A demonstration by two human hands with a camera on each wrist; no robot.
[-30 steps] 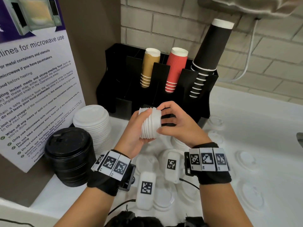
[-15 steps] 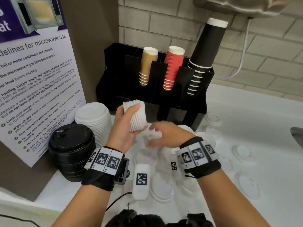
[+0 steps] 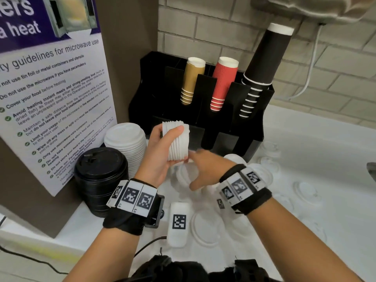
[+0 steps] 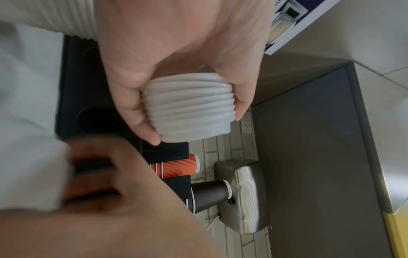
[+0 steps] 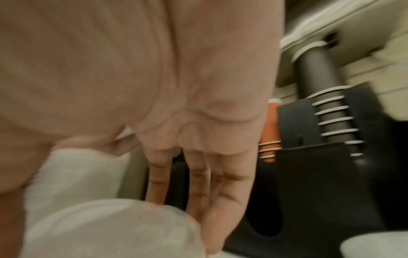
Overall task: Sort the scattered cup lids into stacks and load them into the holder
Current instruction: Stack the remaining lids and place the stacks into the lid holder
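My left hand (image 3: 169, 137) grips a stack of small white lids (image 3: 180, 145) on its side, just in front of the black holder (image 3: 223, 129). The left wrist view shows the thumb and fingers wrapped around this ribbed stack (image 4: 189, 111). My right hand (image 3: 195, 169) reaches down with straight fingers (image 5: 198, 183) over a loose white lid (image 3: 184, 174) on the counter, thumb spread apart. It holds nothing that I can see, though the view is blurred. More loose lids (image 3: 205, 228) lie scattered on the white counter.
A tall stack of large white lids (image 3: 126, 141) and a stack of black lids (image 3: 101, 171) stand at the left by a poster (image 3: 50, 94). Gold (image 3: 192, 80), red (image 3: 222, 82) and black cups (image 3: 262, 64) fill the holder's rear slots. Clear lids (image 3: 305, 190) lie to the right.
My right hand let go of the lid stack and dropped to the loose lids on the counter. My left hand kept the stack and shifted it slightly left.
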